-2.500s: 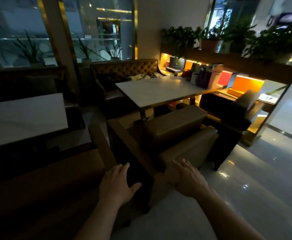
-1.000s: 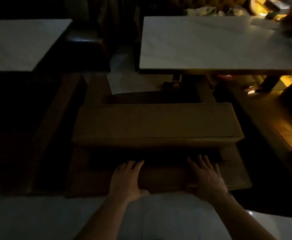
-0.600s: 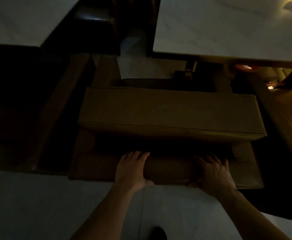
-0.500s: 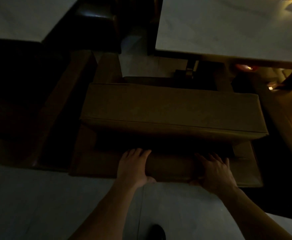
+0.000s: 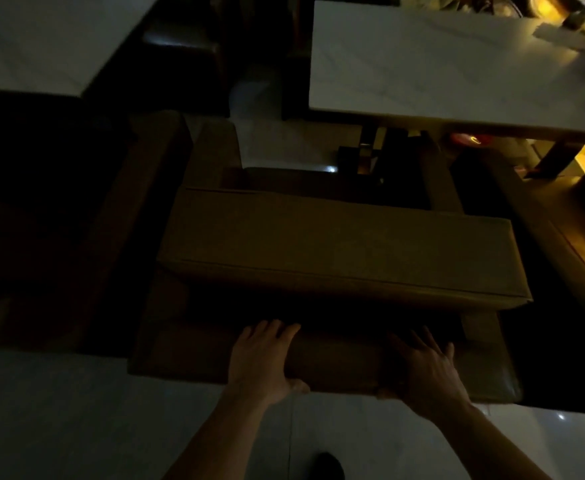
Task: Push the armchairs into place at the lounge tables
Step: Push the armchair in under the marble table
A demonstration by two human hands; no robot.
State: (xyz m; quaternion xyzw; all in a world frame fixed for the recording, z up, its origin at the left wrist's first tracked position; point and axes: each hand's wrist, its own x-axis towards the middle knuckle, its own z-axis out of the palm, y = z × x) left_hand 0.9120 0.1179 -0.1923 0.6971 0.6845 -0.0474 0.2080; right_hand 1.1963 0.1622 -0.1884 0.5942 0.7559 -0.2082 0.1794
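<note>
1. I see the armchair (image 5: 336, 258) from above, in a dim room. It sits in the middle of my view, with its back toward me and its open front toward the white table (image 5: 457, 64) on the far right.

2. My left hand (image 5: 263, 362) lies flat on the low back edge of the chair, fingers spread and pointing far, thumb hooked under the near edge. My right hand (image 5: 426, 368) does the same, a bit to the right. Both hands press on the chair. They do not pinch anything.

3. What changed: half a second ago the chair looked a little lower in my view and the table looked nearer to me. Now the table leg (image 5: 367, 154) shows just past the seat, so I think the chair has slid a little toward the table. My hands kept the same spots on the back.

4. What it means: I think the push is going well but is not done. The seat front is near the table leg, and I cannot tell if they touch.

5. The chair's long side runs left to right, tipped a bit, with the right end closer to me. It faces far.

6. Another chair (image 5: 76, 237) sits dark on the left, by the other table (image 5: 41, 39).
</note>
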